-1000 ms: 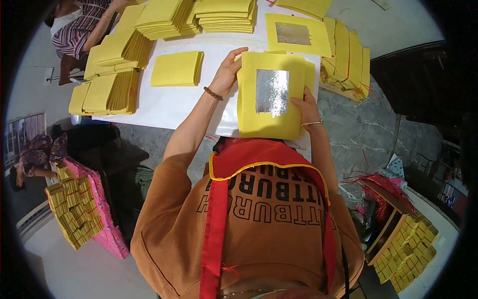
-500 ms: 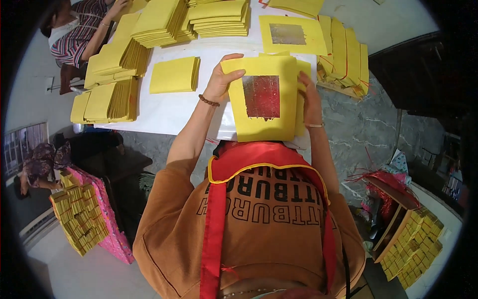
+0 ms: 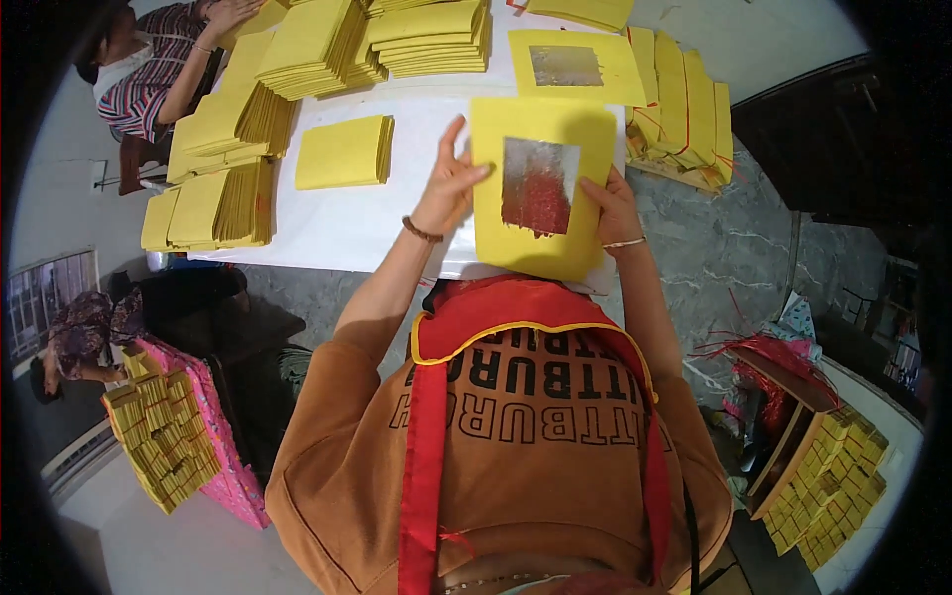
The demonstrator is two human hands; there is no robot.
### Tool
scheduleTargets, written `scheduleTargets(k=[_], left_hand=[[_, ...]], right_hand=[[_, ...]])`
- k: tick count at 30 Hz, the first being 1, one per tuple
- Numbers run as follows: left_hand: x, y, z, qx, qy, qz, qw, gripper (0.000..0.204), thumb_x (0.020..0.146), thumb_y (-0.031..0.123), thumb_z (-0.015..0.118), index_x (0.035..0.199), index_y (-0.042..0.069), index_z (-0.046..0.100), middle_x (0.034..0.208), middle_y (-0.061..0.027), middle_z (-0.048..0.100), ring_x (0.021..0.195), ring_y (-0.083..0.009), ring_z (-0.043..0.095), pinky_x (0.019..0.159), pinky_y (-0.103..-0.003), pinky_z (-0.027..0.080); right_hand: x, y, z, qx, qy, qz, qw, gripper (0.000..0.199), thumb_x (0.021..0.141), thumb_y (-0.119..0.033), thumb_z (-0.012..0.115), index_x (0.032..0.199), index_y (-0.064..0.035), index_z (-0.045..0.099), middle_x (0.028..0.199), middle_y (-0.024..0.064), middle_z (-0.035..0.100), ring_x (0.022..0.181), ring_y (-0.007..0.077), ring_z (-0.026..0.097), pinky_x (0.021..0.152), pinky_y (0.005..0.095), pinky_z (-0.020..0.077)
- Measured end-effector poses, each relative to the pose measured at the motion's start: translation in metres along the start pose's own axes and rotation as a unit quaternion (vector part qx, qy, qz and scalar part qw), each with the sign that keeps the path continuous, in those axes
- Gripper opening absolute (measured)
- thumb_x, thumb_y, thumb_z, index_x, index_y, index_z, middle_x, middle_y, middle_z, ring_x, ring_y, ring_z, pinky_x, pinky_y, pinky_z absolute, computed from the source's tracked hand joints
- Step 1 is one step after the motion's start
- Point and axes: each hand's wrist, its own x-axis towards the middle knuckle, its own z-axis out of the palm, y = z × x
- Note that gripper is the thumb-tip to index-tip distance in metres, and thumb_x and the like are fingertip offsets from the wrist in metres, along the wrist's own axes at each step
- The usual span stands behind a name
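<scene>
Upright before my chest, at the table's front edge, stands a stack of yellow paper sheets (image 3: 540,253); a silver and red foil square is on its front face. My right hand (image 3: 617,206) grips the stack's right edge, thumb in front and the other fingers mostly hidden behind. At the left edge my left hand (image 3: 448,190) has its fingers spread, only the thumb tip meeting the paper. A folded yellow paper bundle (image 3: 342,154) lies to the left of that hand. Beyond the stack lies another yellow sheet (image 3: 620,74) with a silver foil square.
Tall piles of folded yellow paper (image 3: 312,50) fill the table's far left. Tied yellow bundles (image 3: 684,99) stand at its right edge. Another person (image 3: 164,74) works at the far left. Yellow bundles lie in a pink-sided box (image 3: 198,426) and beside a wooden stand (image 3: 793,456).
The sheets, fanned and uneven before, are now lined up and moved slightly right. My left fingers have come off the paper and spread; my right hand has closed lower on the edge.
</scene>
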Motion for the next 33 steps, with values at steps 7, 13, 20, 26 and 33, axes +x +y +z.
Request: scheduleTargets(k=[7,13,20,26,33], left_hand=[[-0.012,0.006,0.029,0.124,-0.003,-0.099,0.987,0.062,0.078,-0.003,0.053,0.130,0.006,0.020,0.116,-0.0114,0.047,0.102,-0.0153,0.049,0.082,-0.028,0.044],[-0.018,0.002,0.041,0.214,0.004,-0.070,0.974,0.053,0.080,-0.001,0.053,0.126,0.003,0.027,0.102,-0.0083,0.055,0.092,-0.0118,0.053,0.079,-0.024,0.043],[0.004,0.034,0.066,0.210,-0.068,0.081,0.972,0.039,0.079,-0.001,0.055,0.112,0.005,0.036,0.102,-0.0058,0.052,0.091,-0.0127,0.052,0.078,-0.026,0.043],[0.022,0.004,0.042,0.290,-0.069,0.123,0.947,0.052,0.075,0.004,0.062,0.118,0.004,0.033,0.112,-0.0068,0.046,0.107,-0.0152,0.042,0.093,-0.030,0.032],[0.026,0.014,0.053,0.349,-0.045,0.185,0.918,0.056,0.074,0.012,0.065,0.119,0.004,0.032,0.109,-0.0077,0.047,0.105,-0.0164,0.043,0.093,-0.032,0.032]], right_hand=[[-0.018,-0.010,-0.003,0.103,0.065,0.061,0.991,0.039,0.083,-0.012,0.052,0.119,-0.0054,0.040,0.104,0.0032,0.054,0.088,0.0122,0.054,0.074,0.0262,0.0450],[-0.036,0.002,-0.001,-0.021,0.085,0.020,0.996,0.041,0.079,-0.005,0.056,0.117,-0.0064,0.041,0.104,0.0033,0.054,0.088,0.0119,0.054,0.074,0.0266,0.0452],[-0.034,-0.048,0.018,-0.081,0.045,-0.202,0.975,0.035,0.076,0.000,0.057,0.110,-0.0021,0.047,0.102,0.0038,0.054,0.090,0.0110,0.053,0.075,0.0241,0.0440],[-0.019,-0.030,0.008,-0.132,0.063,-0.226,0.963,0.041,0.072,0.004,0.061,0.110,-0.0017,0.047,0.104,0.0061,0.053,0.094,0.0132,0.051,0.082,0.0257,0.0414],[-0.003,-0.037,0.012,-0.218,0.040,-0.284,0.933,0.056,0.069,0.003,0.064,0.119,-0.0045,0.040,0.110,0.0096,0.051,0.096,0.0149,0.051,0.084,0.0271,0.0409]])
